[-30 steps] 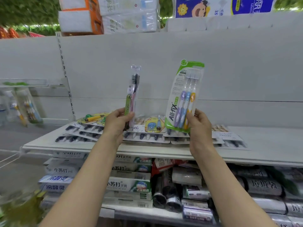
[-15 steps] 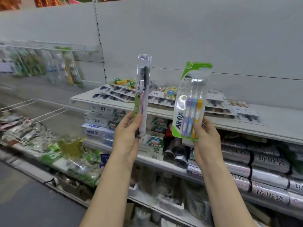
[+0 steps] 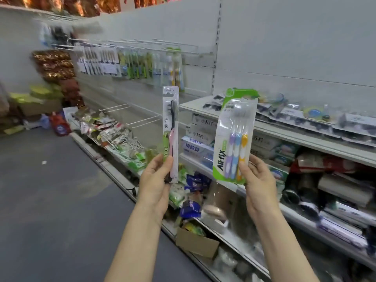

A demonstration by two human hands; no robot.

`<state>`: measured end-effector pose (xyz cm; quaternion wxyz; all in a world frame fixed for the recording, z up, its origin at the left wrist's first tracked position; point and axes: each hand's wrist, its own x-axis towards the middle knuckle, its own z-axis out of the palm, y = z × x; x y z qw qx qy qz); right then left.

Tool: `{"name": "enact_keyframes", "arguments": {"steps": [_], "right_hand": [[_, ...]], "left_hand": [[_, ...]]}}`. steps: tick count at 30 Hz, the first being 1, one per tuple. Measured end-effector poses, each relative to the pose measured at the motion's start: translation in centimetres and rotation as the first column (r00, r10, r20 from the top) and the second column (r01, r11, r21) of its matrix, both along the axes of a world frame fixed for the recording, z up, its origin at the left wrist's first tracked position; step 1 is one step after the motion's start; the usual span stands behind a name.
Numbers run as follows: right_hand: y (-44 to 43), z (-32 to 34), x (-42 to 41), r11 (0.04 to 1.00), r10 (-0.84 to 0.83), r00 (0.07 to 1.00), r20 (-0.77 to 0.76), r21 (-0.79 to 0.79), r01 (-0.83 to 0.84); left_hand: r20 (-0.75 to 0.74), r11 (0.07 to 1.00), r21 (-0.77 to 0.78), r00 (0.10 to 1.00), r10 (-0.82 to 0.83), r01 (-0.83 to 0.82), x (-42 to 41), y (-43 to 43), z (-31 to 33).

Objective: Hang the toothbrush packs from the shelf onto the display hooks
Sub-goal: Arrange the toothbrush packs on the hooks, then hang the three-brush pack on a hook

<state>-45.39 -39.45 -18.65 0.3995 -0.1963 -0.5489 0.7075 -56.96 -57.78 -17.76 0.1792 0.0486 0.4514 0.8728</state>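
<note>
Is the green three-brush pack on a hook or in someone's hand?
In hand. The right hand grips the bottom of the three-brush pack, held upright, apart from the hanging packs farther back.

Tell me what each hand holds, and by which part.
The left hand grips the narrow toothbrush pack by its lower end. The right hand pinches the All-fix three-toothbrush pack at its lower right corner. Both packs stand upright.

Both packs (image 3: 234,139) have apparently come nearer the display hooks (image 3: 173,44).
</note>
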Motion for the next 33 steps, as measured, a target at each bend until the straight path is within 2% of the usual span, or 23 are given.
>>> {"name": "enact_keyframes", "arguments": {"steps": [3, 10, 15, 24, 28, 33], "right_hand": [[-4.0, 0.5, -6.0, 0.998, 0.063, 0.998, -0.005, 0.023, -0.063], [-12.1, 2.6, -21.1, 0.995, 0.081, 0.993, -0.08, 0.06, -0.077], [-15.2, 3.6, -29.7, 0.996, 0.081, 0.992, -0.1, 0.042, -0.077], [-9.7, 5.2, -40.1, 0.983, -0.126, 0.974, -0.186, 0.111, 0.149], [-5.8, 7.1, -43.2, 0.948, -0.242, 0.946, -0.214, 0.156, 0.278], [-1.8, 8.4, -44.8, 0.895, -0.396, 0.881, -0.259, 0.104, 0.433]], "left_hand": [[-0.015, 0.999, -0.002, 0.999, 0.032, -0.032, -5.1, -4.6, -0.5], [-0.11, 0.998, -0.042, 0.993, 0.044, -0.049, -19.8, -14.0, 0.5], [-0.154, 0.997, -0.079, 0.988, -0.017, 0.005, -29.1, -15.8, 1.9], [-0.157, 0.975, -0.064, 0.963, -0.22, 0.212, -42.2, -7.3, 1.9], [-0.193, 0.941, -0.097, 0.921, -0.338, 0.325, -46.3, -1.7, 3.5], [-0.245, 0.888, -0.11, 0.853, -0.46, 0.447, -49.7, 4.0, 4.9]]}}
